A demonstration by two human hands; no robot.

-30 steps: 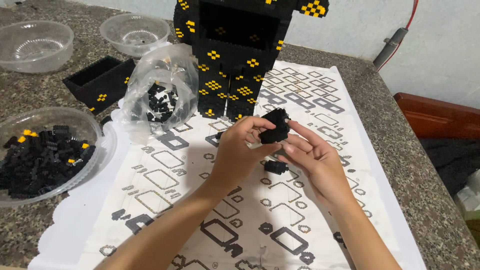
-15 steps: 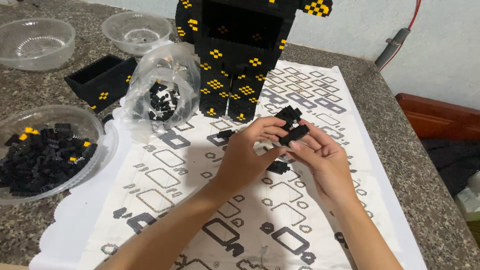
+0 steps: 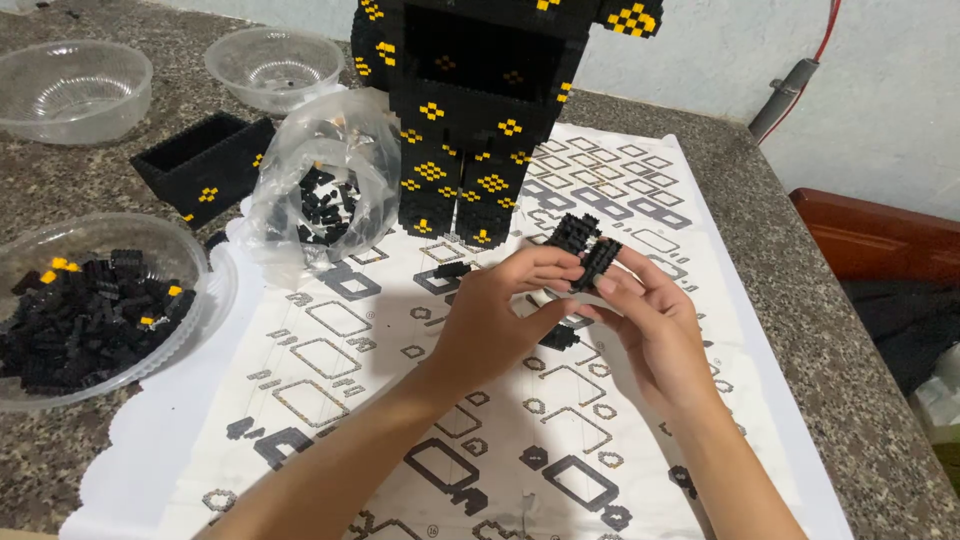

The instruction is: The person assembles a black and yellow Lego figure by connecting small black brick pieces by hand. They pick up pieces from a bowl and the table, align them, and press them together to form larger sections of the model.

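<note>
My left hand (image 3: 500,315) and my right hand (image 3: 655,325) meet above the printed instruction sheet (image 3: 330,370). Between their fingertips they pinch a small black brick assembly (image 3: 588,250), tilted, with studs showing. Behind the hands stands a tall black brick figure with yellow diamond dots (image 3: 470,120), its legs resting on the sheet. A loose black brick (image 3: 560,338) lies on the sheet under my hands, partly hidden by them.
A clear plastic bag of black bricks (image 3: 325,190) sits left of the figure. A clear bowl full of black bricks (image 3: 90,310) is at the left edge. Two clear bowls (image 3: 75,85) stand at the back left. A black brick box (image 3: 205,165) lies near them.
Both hands have shifted slightly right and the small assembly has been turned between the fingers. The view has drifted a little.
</note>
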